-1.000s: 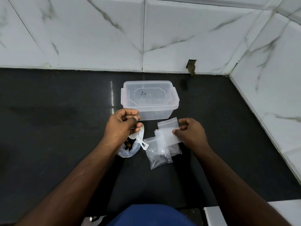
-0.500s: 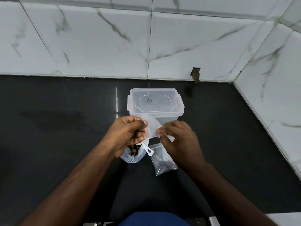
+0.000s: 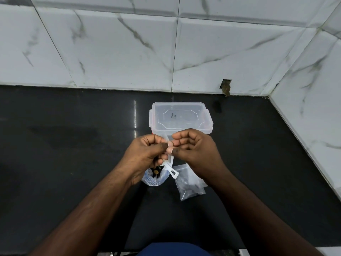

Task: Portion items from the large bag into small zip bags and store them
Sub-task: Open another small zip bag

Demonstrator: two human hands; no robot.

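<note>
A small zip bag [image 3: 168, 145] was held mid-air at frame centre, pinched at its top edge between both hands. The left hand [image 3: 145, 154] was curled, thumb and fingers nipping the bag's left side; the right hand [image 3: 195, 147] was curled too, thumb and forefinger nipping the right side. Most of the bag was hidden by the fingers; whether the zip was parted could not be told.

The large bag [image 3: 156, 177] lay on the counter [image 3: 73, 145] at 6 o'clock from the left hand, partly under it, mouth open, dark and brown items seen inside. A white clip [image 3: 172, 172] lay at its 3 o'clock edge. A stack of spare zip bags [image 3: 190, 185] lay at 3 o'clock of the large bag, just beside it, partly under the right wrist. A lidded clear box [image 3: 180, 116] stood at 12 o'clock from the hands, lid on, near the tiled wall [image 3: 166, 52].

Step judged: opening the small bag for filling; portioning looked barely begun. To do it well, the two film layers should be gripped separately just below the zip and pulled apart evenly, not torn. The mouth should be kept wide with one hand while items are fetched from the large bag. The box lid would need to be taken off before storing.
</note>
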